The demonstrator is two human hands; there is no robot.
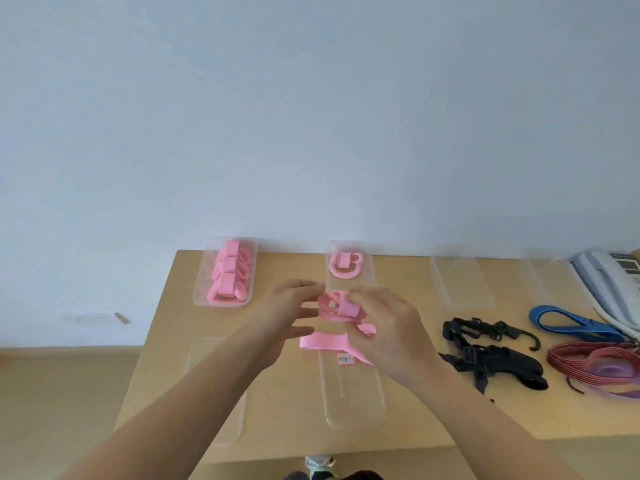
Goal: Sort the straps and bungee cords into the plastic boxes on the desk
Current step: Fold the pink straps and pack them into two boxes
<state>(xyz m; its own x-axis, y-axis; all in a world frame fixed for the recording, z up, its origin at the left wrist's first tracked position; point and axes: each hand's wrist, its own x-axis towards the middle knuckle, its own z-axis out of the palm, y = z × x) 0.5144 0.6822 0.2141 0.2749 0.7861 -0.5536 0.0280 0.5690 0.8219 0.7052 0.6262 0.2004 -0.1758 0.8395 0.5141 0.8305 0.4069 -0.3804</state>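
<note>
Left hand (287,323): we've got the fingers reaching out nearly straight, tips right at the left edge of the strap (332,306). It's blurred, so we can't tell whether they pinch it.
Right hand (384,337): fingers curled over the strap from the right. It has a grip on it, and we see one pink loop wrapped round a fingertip.
Strap: a pink, loosely coiled bundle, held up off the desk (166,341) between the two sets of fingertips.
Tail (323,342): the loose end drops from under the right fingers, runs flat below the left fingertips and passes under the right palm.
Below the fingers: a clear tray (356,403) with a small label, lying on the desk under the tail.
Beyond the left fingers: the left box (204,292), holding a pink pile (228,271).
Beyond the right fingertips: the middle box (370,282), holding one pink coil (346,268) at its far end.
Right of the right hand: black straps (491,355) near, then a blue cord (568,322) and red cords (588,365) well apart from the fingers, with a phone (602,282) behind them.
</note>
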